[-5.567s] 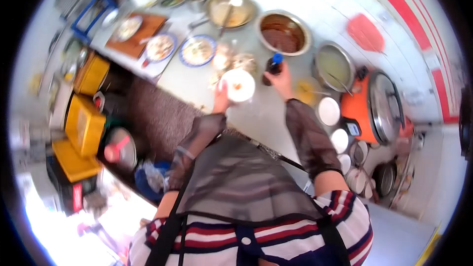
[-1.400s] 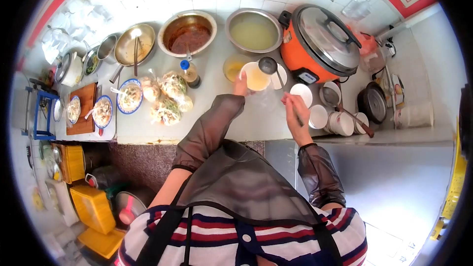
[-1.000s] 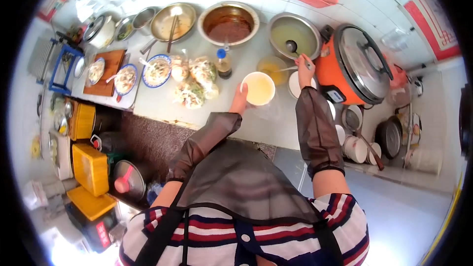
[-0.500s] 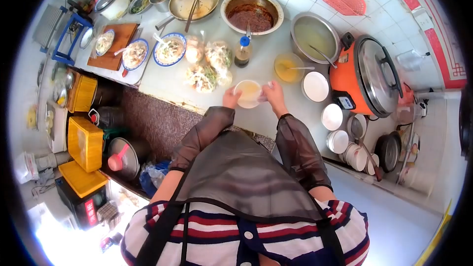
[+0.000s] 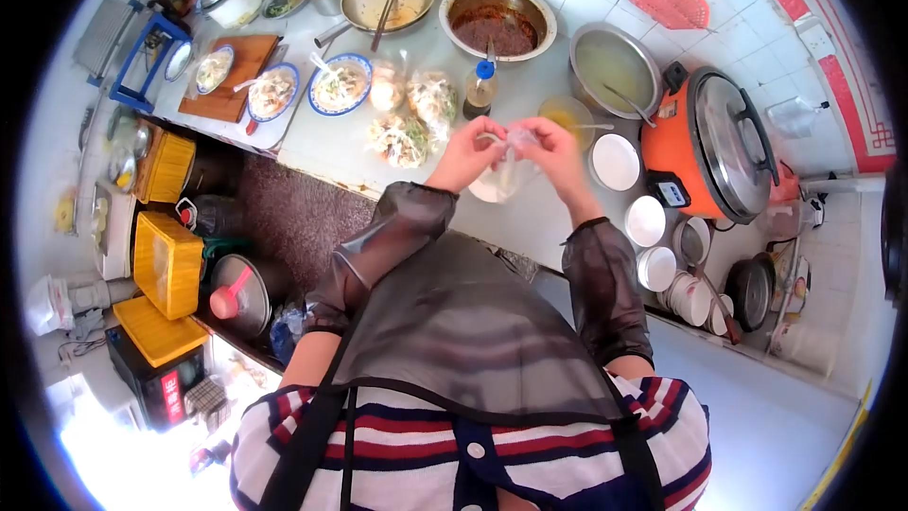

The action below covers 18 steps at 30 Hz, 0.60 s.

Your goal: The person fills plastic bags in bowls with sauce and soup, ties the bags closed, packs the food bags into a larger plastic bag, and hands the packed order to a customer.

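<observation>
A clear plastic bag [image 5: 513, 173] hangs between my hands over the counter, its upper part gathered. My left hand [image 5: 467, 157] is closed in a pinch on the bag's top edge. From the other side my right hand [image 5: 553, 159] also pinches the bag, fingers bunched. Just under them a round pale bowl [image 5: 485, 191] shows in part; whether it is inside the bag I cannot tell. Behind my hands stand a blue-capped bottle [image 5: 480, 90] of dark liquid and a bowl of yellow liquid [image 5: 562, 114] with a spoon, partly hidden by my right hand.
Filled plastic bags [image 5: 402, 137] and blue-rimmed bowls of food [image 5: 340, 85] sit to the left. Along the wall are a pan [image 5: 407, 14], a basin of dark red sauce [image 5: 498, 33] and a pot [image 5: 615, 76]. An orange cooker [image 5: 676, 147] and white bowls [image 5: 645, 220] stand right.
Both hands have risen from the sides of the bowl of yellowish liquid and come closer together, now gathering the top of a plastic bag. The view has shifted slightly.
</observation>
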Tool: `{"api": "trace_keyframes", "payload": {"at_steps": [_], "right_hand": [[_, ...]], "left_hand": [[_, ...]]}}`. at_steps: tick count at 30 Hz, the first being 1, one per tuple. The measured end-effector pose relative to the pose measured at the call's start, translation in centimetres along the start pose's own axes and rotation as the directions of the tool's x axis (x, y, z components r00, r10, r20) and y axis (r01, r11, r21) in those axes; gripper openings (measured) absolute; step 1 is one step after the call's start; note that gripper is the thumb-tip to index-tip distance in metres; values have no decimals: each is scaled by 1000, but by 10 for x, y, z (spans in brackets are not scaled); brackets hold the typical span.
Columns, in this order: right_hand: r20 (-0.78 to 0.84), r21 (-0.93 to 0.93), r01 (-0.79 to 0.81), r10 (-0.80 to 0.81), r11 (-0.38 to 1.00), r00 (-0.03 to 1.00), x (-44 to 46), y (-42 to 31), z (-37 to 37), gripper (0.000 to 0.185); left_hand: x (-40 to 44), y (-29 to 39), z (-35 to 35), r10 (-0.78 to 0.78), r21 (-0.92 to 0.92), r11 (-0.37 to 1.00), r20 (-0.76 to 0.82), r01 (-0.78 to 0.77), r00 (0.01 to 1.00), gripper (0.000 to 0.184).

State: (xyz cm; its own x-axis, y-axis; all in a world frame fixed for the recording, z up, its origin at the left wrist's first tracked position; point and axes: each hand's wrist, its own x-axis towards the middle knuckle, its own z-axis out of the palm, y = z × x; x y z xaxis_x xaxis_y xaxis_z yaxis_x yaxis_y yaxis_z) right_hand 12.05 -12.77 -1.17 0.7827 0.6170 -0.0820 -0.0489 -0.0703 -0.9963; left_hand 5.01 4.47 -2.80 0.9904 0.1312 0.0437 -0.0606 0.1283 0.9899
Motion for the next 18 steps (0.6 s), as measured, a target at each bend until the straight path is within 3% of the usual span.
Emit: {"api": "trace_keyframes", "payload": {"at_steps": [1,2,3,4,5,6,7,8,9,10,11,12,13,14,15,16,17,18], "right_hand": [[39,265,10,-22,964,999,-9,-20,-5,45],[76,510,9,-55,860,996,-15,-32,-13,52],[125,418,38,-99,908,987,-19,-21,-23,65],[135,414,43,-108,909,985,-27,-5,-24,65],[78,146,90,-103,985,992,-39,-7,-7,60],[53,13,103,-104,995,993,-38,-3,10,57],[27,-122,108,-105,987,994,-38,0,26,54],[-67,-279,104,-127,955,990,-26,11,40,48],[-153,-429,86,-166,899,974,-19,21,49,42],[-142,-423,98,-173,901,975,-16,29,54,42],[-172,-307,130,-190,943,967,-10,35,59,35],[-204,-186,164,-202,969,958,-5,37,65,28],[-224,-58,264,-270,963,936,-7,25,74,26],[-211,-58,267,-273,962,938,-7,18,73,26],[-93,-307,364,-408,879,908,-10,11,69,27],[57,-517,459,-507,722,860,-13,4,69,27],[99,-585,515,-575,627,812,-14,-28,72,30],[116,-580,527,-578,621,808,-10,-18,66,30]], "left_hand": [[4,6,0,-105,-272,954,92,127,990,11],[9,13,1,-176,-507,822,209,260,962,14],[8,24,-5,-140,-629,727,256,275,956,16],[8,33,-3,-129,-630,731,248,262,960,16],[5,43,-1,-121,-686,677,255,268,959,15],[2,48,1,-121,-736,616,263,280,957,14],[1,38,1,-30,-750,593,343,293,939,24],[-5,40,0,-36,-751,594,333,288,942,24],[-13,46,-2,5,-754,610,311,243,950,36],[-19,51,-6,52,-753,629,290,194,956,49],[-23,35,-22,102,-583,811,204,37,974,64],[-35,28,-32,24,-51,999,85,-19,996,65],[-42,9,-34,176,326,922,130,-210,976,63],[-43,-7,-30,234,493,822,164,-285,958,63],[-44,-19,-25,290,637,688,198,-348,936,62],[-38,-30,-22,236,507,809,180,-296,955,60],[-35,-37,-20,213,437,859,169,-267,962,60],[-32,-43,-17,190,363,902,157,-236,969,59]]}}
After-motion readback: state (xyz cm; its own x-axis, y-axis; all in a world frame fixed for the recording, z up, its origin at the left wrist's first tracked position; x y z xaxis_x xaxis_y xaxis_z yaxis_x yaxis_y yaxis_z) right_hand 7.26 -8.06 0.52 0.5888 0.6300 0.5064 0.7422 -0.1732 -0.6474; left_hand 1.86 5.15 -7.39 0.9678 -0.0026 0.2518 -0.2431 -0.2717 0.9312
